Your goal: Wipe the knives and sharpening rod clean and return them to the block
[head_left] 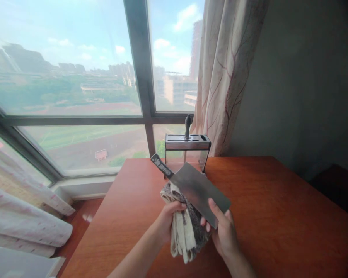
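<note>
Left hand (168, 219) clamps folded cloth (183, 236), right hand (225, 232) pinches cleaver (201, 191), handle (162, 166) toward 10 o'clock. Likely wiping step; next move needs fingers clear of edge.

- Readable text, labels, brands, numbers, signs: none.
- Cleaver (201, 195), black handle (162, 166) pointing to ten o'clock from the blade: pale, mottled marks; lettering or wear, cannot be told.
- Cleaver, blade face: blurred grey sheen; no stamp legible.
- Red-and-white structure (101, 155) outside the window (149, 119), near nine o'clock of the view: too small and hazy for any lettering to be made out.
</note>
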Motion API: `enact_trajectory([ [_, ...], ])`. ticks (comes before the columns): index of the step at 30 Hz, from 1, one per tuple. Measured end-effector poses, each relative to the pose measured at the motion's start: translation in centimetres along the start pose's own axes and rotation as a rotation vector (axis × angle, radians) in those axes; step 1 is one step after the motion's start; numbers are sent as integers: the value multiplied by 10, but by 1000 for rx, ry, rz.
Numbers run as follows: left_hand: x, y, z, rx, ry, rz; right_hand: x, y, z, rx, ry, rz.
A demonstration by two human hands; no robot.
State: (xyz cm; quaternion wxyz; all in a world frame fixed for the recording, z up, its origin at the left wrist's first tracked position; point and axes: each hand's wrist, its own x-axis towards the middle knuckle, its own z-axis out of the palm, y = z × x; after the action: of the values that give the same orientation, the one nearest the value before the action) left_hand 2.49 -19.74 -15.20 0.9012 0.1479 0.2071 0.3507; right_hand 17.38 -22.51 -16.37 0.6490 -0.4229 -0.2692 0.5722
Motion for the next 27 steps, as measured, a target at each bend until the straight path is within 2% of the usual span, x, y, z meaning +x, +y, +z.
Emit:
enact_trajectory([
  [3, 0, 2, -2, 4, 68, 25, 2, 0, 2, 53, 9, 26],
  [9, -5, 21, 0, -55, 209, 157, -2, 5, 4, 140, 5, 59],
  [12, -7, 29, 0, -94, 228, 259, -7, 8, 4, 155, 14, 100],
  [14, -8, 31, -2, -113, 201, 293, -9, 11, 4, 145, 11, 122],
  [17, -8, 28, -5, -123, 106, 263, -11, 15, 6, 104, 12, 103],
  [20, -8, 21, -9, -91, -6, 155, -10, 19, 7, -7, 6, 69],
  [22, -7, 15, -11, -49, -34, 87, -9, 20, 7, -117, -19, 53],
  [24, -6, 9, -11, 0, 1, 57, -7, 18, 8, -228, -17, 40],
  [27, -1, -1, -6, 55, 148, 60, -5, 13, 11, -363, 7, -32],
])
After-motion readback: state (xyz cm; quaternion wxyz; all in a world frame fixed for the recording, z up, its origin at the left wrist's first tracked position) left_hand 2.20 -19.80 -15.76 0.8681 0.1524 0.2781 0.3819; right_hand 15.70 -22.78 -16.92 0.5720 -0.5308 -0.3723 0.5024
